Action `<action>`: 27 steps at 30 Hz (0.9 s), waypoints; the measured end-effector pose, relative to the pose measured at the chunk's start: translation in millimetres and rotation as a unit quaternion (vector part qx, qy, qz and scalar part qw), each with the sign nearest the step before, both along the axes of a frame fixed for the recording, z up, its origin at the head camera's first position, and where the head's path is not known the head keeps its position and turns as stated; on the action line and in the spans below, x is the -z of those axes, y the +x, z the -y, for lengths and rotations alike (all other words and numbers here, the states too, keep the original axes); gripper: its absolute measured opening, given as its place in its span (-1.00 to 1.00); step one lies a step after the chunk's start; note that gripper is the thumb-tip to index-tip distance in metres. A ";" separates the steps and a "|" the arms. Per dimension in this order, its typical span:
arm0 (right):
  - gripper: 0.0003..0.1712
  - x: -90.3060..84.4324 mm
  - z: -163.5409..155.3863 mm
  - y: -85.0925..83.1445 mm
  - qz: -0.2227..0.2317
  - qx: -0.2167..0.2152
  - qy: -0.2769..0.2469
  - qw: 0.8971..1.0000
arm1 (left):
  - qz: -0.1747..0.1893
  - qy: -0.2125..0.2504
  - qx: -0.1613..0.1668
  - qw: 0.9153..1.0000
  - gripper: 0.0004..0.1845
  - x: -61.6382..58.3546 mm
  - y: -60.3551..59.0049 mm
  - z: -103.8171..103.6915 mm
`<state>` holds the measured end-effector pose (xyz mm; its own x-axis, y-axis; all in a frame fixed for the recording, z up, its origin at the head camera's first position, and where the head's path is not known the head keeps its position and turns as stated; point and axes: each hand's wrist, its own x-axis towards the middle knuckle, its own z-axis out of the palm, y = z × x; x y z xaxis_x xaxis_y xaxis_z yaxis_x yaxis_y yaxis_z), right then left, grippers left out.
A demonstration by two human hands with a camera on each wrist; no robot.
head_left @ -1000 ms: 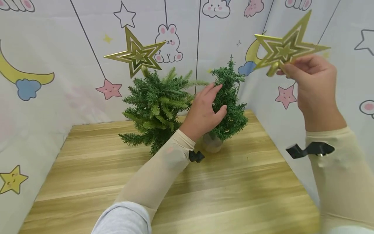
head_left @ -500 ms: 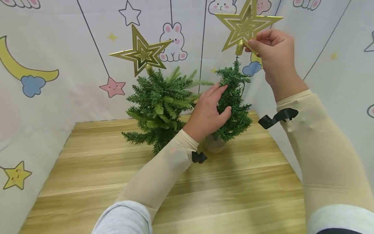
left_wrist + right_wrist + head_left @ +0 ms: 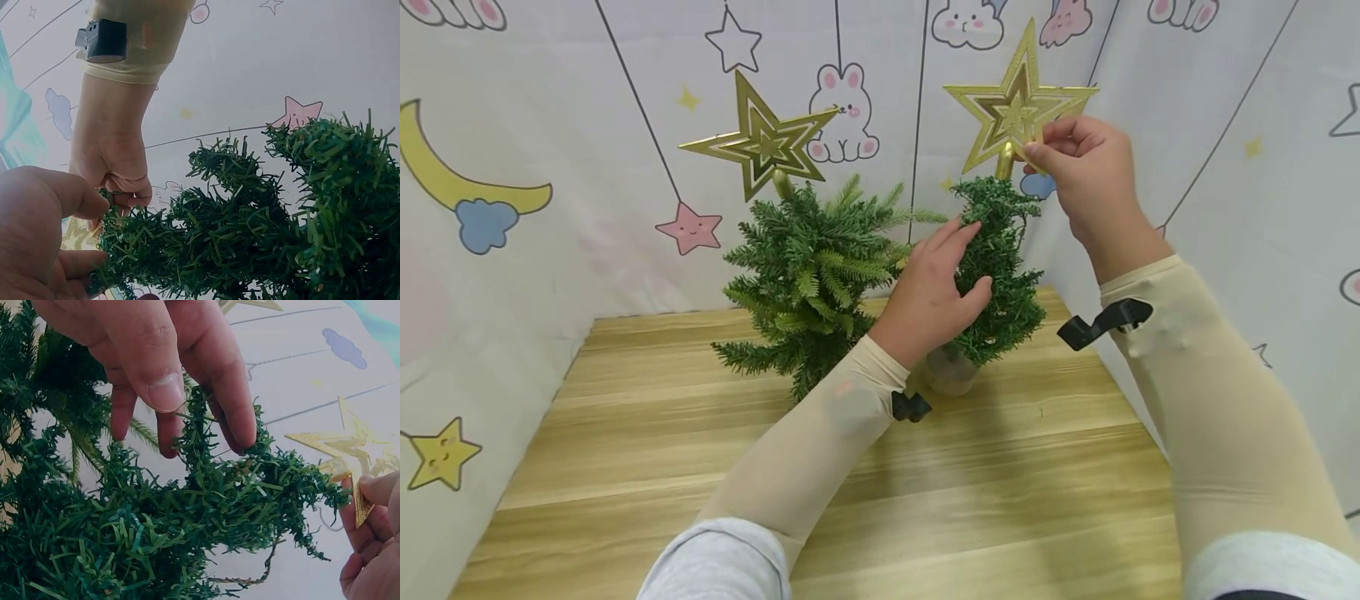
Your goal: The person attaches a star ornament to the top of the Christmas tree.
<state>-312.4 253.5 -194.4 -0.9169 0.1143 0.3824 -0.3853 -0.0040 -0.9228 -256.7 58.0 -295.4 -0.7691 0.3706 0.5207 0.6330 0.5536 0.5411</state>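
My right hand (image 3: 1086,183) pinches a gold star tree topper (image 3: 1017,112) by a lower point. Its short tube (image 3: 1004,160) meets the tip of the small green artificial Christmas tree (image 3: 1000,283), whose top wire is no longer visible. My left hand (image 3: 928,296) rests on that tree's left side, fingers and thumb spread loosely. In the right wrist view, a sprig (image 3: 199,434) stands between the left thumb (image 3: 164,387) and forefinger. The left wrist view shows the left fingers beside the treetop (image 3: 125,244); the star is mostly hidden there.
A fuller artificial tree (image 3: 808,283) stands left, bearing another gold star (image 3: 765,143) tilted on its top. The small tree's pale round base (image 3: 951,373) sits on the wooden table (image 3: 1000,500). A printed cloth wall (image 3: 602,208) encloses the back and sides.
My right hand has brought the star leftward over the small tree, then lowered it onto the tip. The left hand has stayed against the tree.
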 end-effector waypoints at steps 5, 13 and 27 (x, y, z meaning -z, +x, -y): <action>-0.79 3.1 -0.3 -1.5 -0.016 -0.006 -0.009 1.000 | 0.004 0.000 0.002 1.000 -0.32 -0.6 -0.7 -0.7; -0.75 1.7 -5.0 -4.3 -0.002 -0.012 0.022 1.000 | 0.021 -0.008 0.006 1.000 -0.25 -1.8 4.9 1.6; -0.58 8.1 -23.2 25.2 0.028 0.040 0.197 0.979 | -0.266 0.115 0.100 0.952 -0.47 -3.6 94.9 95.5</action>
